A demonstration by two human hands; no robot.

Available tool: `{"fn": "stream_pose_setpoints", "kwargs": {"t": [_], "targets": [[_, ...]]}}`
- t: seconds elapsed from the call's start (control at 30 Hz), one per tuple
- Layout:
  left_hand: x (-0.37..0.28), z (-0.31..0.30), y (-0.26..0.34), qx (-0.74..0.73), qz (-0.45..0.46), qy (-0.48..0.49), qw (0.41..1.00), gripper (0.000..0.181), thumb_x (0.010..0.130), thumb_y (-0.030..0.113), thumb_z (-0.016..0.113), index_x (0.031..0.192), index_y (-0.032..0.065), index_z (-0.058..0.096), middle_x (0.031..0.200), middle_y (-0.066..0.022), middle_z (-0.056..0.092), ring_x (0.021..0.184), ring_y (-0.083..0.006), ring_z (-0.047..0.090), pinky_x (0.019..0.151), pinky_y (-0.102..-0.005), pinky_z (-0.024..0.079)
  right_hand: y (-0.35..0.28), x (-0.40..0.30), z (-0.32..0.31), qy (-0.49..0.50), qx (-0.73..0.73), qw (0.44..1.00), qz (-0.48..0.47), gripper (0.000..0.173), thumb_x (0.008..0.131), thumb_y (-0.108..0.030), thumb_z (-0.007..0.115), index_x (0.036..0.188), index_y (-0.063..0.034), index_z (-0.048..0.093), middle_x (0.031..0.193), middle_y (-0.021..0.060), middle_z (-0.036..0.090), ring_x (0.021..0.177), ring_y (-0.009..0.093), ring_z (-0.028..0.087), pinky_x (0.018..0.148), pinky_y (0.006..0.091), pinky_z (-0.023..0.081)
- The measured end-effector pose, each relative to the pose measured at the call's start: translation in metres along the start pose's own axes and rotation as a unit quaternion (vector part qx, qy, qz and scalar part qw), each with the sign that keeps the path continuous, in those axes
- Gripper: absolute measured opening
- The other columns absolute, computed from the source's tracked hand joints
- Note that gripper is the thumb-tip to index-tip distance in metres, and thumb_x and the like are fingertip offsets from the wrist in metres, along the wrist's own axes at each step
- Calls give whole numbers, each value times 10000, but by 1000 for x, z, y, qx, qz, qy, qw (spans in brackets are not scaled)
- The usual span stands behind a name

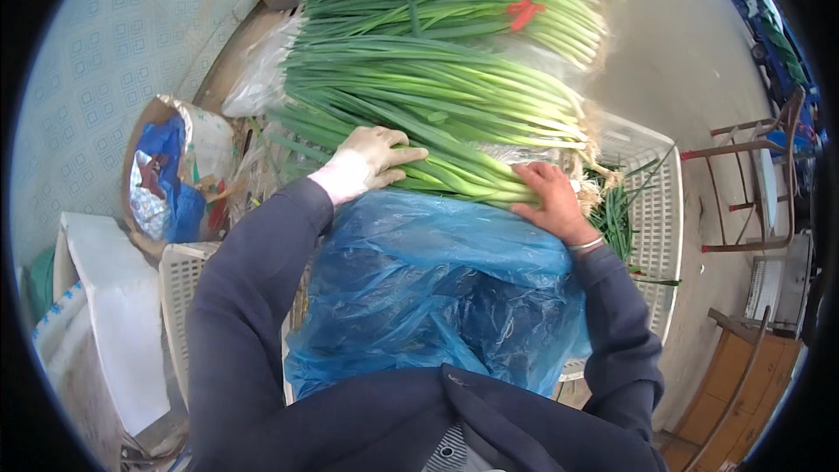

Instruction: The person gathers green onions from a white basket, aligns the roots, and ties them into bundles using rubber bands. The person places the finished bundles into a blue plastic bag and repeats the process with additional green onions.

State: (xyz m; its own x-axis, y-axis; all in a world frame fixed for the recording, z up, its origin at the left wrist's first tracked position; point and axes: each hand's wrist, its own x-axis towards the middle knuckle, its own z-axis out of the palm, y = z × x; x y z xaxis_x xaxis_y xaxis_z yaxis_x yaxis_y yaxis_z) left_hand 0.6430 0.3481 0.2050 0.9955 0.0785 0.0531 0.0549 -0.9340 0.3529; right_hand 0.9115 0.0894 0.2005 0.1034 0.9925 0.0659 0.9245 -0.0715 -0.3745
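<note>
Long green leafy stalks, likely scallions or garlic greens (426, 78), lie in a heap before me, roots to the right. My left hand (373, 160), in a pale glove, rests on the leaves of the nearest stalks with its fingers spread. At the root end, my bare right hand (554, 200) lies over the pale stems, thumb and fingers around their near side; a light bracelet circles the wrist. Behind them lies a bundle (564, 19) tied with a red ribbon (526, 0). Blue plastic sheeting (446, 242) covers the area between the stalks and my body.
A white plastic crate (662, 210) with loose green leaves stands at right, another crate (180, 295) at left. Beyond them are a sack with blue cloth (210, 144), a white foam box (121, 321), a metal-framed chair (754, 144) and a wooden cabinet (734, 393).
</note>
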Motion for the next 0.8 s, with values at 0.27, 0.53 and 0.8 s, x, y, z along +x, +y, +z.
{"fn": "stream_pose_setpoints", "kwargs": {"t": [0.27, 0.53, 0.8], "targets": [[-29, 53, -23, -2, -10, 100, 995, 543, 779, 233, 740, 1297, 255, 581, 1243, -117, 566, 1025, -310, 606, 848, -435, 509, 13, 126, 18, 130, -92, 987, -20, 593, 824, -313, 707, 1332, -75, 515, 1299, 152, 530, 1153, 354, 510, 968, 446, 417], [-3, 27, -9, 160, -64, 98, 980, 625, 824, 505, 648, 1388, 289, 490, 1460, -160, 408, 1372, -347, 352, 1115, -540, 269, -22, 96, 30, 50, -84, 990, -100, 475, 836, -186, 660, 1297, -125, 564, 1246, 130, 550, 1131, 338, 517, 940, 441, 440], [3, 48, -9, 163, -119, 29, 979, 621, 871, 539, 573, 1422, 275, 465, 1419, -168, 456, 1331, -342, 412, 1092, -536, 271, 9, 169, 37, 77, -39, 993, -86, 419, 932, -250, 573, 1309, -72, 535, 1270, 154, 573, 1191, 346, 516, 1011, 444, 417]]}}
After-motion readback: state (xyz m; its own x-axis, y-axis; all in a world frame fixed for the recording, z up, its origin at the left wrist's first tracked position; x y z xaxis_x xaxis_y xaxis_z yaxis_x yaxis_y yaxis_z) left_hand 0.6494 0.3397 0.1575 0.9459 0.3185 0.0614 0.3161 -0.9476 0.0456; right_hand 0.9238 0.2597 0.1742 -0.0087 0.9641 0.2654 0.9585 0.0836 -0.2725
